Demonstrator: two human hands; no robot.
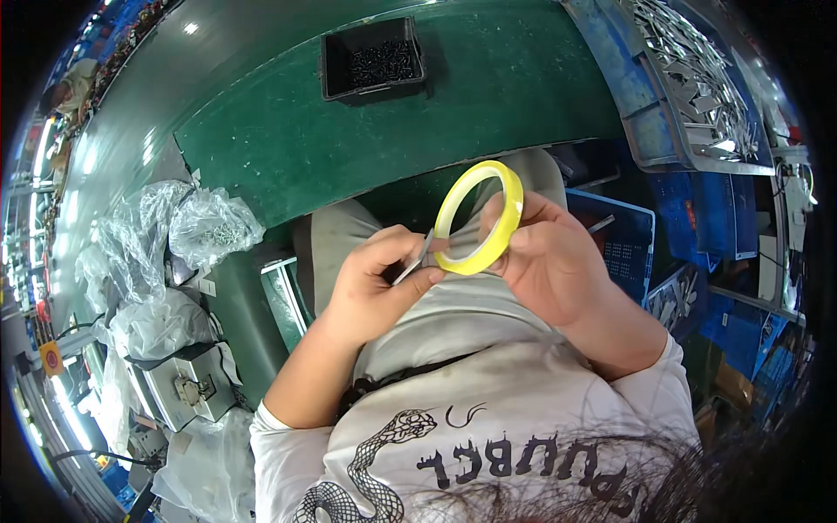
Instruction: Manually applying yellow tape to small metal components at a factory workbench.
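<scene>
Above my lap, my right hand [549,257] grips a roll of yellow tape [508,228] by its right side, thumb on the outer face and fingers reaching through the ring. On the other side, my left hand [381,275] pinches a thin flat grey metal piece [425,253] between thumb and curled fingers. The piece is tilted, with its upper end close to the left edge of the roll. The left fingertips meet the lower left of the tape ring. Whether a loose strip of tape runs between the hands, I cannot tell.
A black bin [373,91] of small dark parts stands on the green table [488,96]. At the right, a blue crate [645,105] holds many metal strips. Clear plastic bags [214,228] lie to the left, above a grey metal box [193,388]. A blue tray [623,248] sits lower right.
</scene>
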